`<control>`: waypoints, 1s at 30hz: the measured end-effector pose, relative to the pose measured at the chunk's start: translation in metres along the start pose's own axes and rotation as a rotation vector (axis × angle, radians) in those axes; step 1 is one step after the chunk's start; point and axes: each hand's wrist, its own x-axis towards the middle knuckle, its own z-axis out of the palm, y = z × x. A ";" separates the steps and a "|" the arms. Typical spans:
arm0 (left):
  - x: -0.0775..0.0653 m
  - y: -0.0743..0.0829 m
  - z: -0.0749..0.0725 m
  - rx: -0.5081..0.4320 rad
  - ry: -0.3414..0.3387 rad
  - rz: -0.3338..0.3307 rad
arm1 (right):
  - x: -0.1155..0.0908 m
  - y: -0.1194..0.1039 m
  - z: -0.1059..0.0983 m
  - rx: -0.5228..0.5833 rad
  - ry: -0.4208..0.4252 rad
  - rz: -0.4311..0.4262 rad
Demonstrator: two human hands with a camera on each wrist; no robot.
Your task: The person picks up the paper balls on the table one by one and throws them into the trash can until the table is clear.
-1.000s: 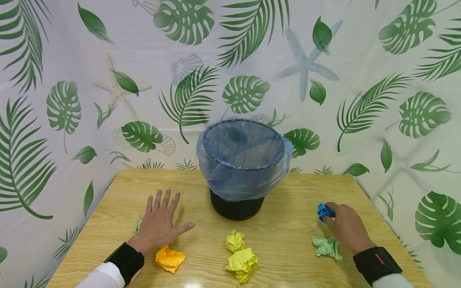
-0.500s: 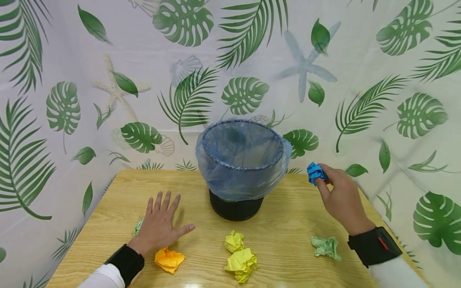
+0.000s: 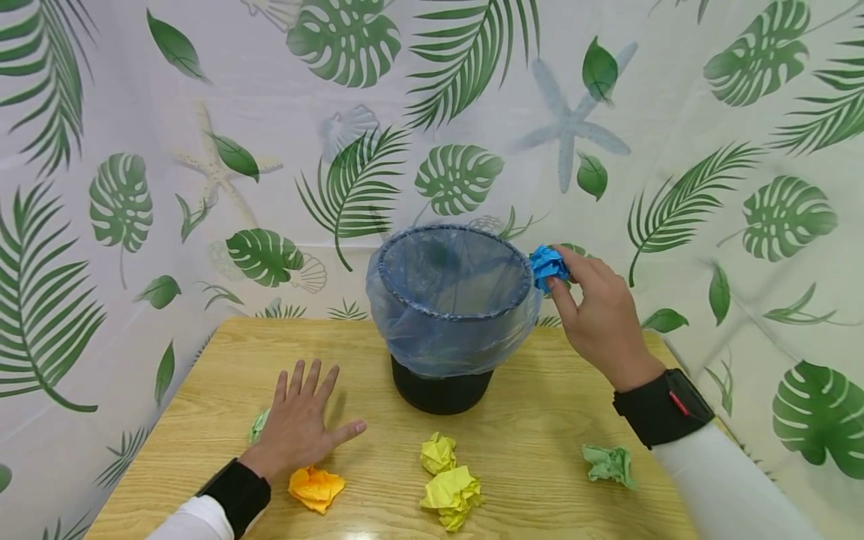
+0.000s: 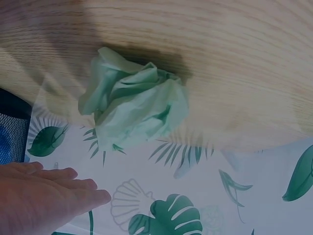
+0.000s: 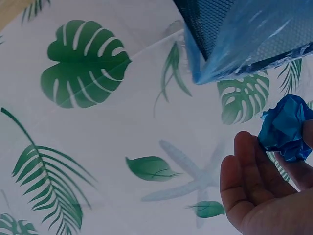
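Between thumb and fingers, my right hand (image 3: 597,311) pinches a crumpled blue paper ball (image 3: 548,267), raised beside the right rim of the bin. The black bin (image 3: 442,390) is lined with a blue plastic bag (image 3: 452,345) folded over its rim. In the right wrist view the blue paper ball (image 5: 287,128) sits at the fingertips, near the bag's edge. My left hand (image 3: 297,431) is spread flat, palm down, low over the left of the table. A light green paper ball (image 4: 139,98) lies beside it, partly hidden by the hand in the head view.
On the wooden table (image 3: 540,450) lie an orange crumpled paper (image 3: 316,489) by the left wrist, two yellow paper balls (image 3: 452,495) in front of the bin, and a pale green paper (image 3: 609,465) at the right. A leaf-printed curtain (image 3: 270,150) stands behind the table.
My right hand has lifted the blue paper ball off the right of the table and carried it up and left to the bin's rim. The left hand has stayed in place.
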 end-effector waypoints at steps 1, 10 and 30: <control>0.000 0.000 0.000 0.001 -0.001 0.001 | 0.003 -0.002 0.003 0.001 -0.004 -0.010; -0.001 0.001 -0.002 0.012 -0.007 -0.002 | 0.028 -0.021 0.024 -0.025 -0.166 0.018; 0.001 -0.001 -0.002 0.010 0.008 0.012 | 0.021 -0.030 0.036 -0.063 -0.387 0.041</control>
